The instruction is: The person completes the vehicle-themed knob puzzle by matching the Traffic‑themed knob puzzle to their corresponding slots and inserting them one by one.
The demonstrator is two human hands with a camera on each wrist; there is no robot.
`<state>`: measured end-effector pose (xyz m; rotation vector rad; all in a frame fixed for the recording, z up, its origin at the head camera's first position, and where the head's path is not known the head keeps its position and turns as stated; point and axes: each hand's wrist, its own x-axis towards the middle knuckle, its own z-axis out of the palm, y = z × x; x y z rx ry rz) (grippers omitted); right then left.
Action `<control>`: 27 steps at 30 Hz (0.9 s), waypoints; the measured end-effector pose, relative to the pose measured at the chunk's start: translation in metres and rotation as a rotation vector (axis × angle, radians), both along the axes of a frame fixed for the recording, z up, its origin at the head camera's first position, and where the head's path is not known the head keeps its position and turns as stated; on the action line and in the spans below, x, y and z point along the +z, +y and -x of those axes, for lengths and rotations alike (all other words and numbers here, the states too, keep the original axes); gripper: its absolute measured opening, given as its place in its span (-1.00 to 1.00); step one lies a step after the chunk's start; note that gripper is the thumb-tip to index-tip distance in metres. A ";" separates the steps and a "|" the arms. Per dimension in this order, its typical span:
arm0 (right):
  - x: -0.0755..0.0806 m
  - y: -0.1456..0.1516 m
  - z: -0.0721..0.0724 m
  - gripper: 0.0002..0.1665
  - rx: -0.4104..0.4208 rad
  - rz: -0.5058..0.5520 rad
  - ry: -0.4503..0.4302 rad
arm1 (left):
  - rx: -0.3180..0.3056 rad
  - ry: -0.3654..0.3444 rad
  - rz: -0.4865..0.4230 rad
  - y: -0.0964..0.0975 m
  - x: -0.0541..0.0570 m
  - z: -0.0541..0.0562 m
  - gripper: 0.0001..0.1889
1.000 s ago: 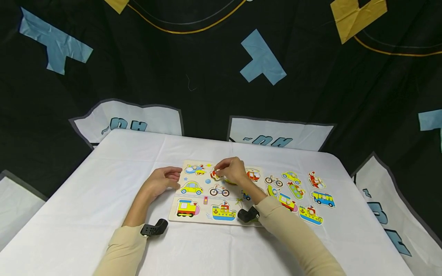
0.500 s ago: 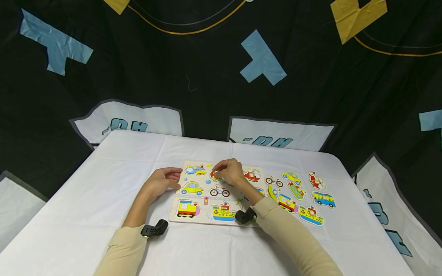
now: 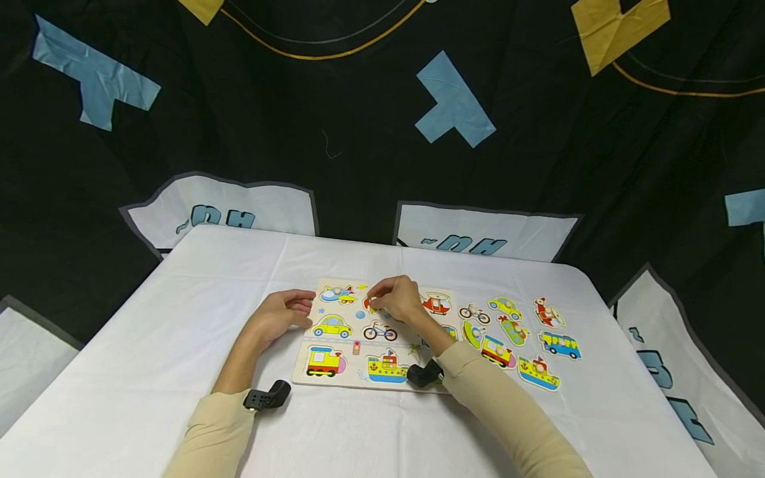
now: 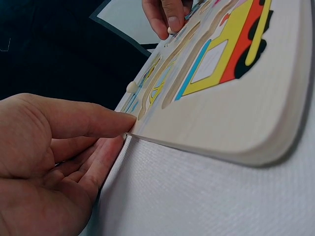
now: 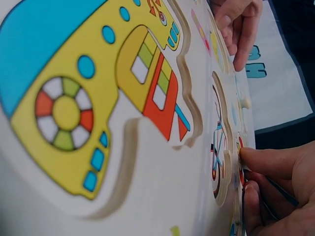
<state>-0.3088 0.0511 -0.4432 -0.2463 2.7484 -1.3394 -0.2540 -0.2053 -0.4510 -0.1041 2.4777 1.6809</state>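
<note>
A wooden vehicle puzzle board [image 3: 301, 372] lies on the white-covered table. My left hand [image 3: 276, 317] is at its left side, with fairly straight fingertips touching the edge in the left wrist view. Over the top row, my right hand [image 3: 399, 297] pinches a small red-and-yellow puzzle piece [image 3: 368, 305] at its slot. Fingers cover most of this piece, so its kind is unclear. Close to it, an airplane piece [image 3: 338, 294] with a knob [image 4: 131, 87] sits in the board. Car, bicycle, train and ship pictures show in recesses below.
Right of the board lie several loose pieces: a bicycle [image 3: 474, 313], a car [image 3: 505, 307], a helicopter [image 3: 548, 312], a bus [image 3: 559, 344], a train [image 3: 498, 351] and a ship [image 3: 538, 373]. My right forearm [image 3: 496, 405] crosses the board's right part. A black curtain [image 3: 358, 166] hangs behind the table.
My right hand shifted slightly left with the red-and-yellow piece between one second and half a second ago, then stayed almost still. The left hand has kept its place at the board's edge.
</note>
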 end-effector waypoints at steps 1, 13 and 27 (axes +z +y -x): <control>0.000 0.000 0.000 -0.88 0.000 -0.002 0.001 | 0.001 0.001 0.004 0.000 0.000 0.000 -0.29; 0.003 0.003 0.002 -0.85 -0.003 0.005 -0.018 | 0.009 0.000 0.019 0.000 -0.002 0.001 -0.31; 0.021 0.026 0.006 -0.77 -0.084 0.081 -0.005 | 0.025 -0.023 0.034 0.001 -0.001 0.000 -0.33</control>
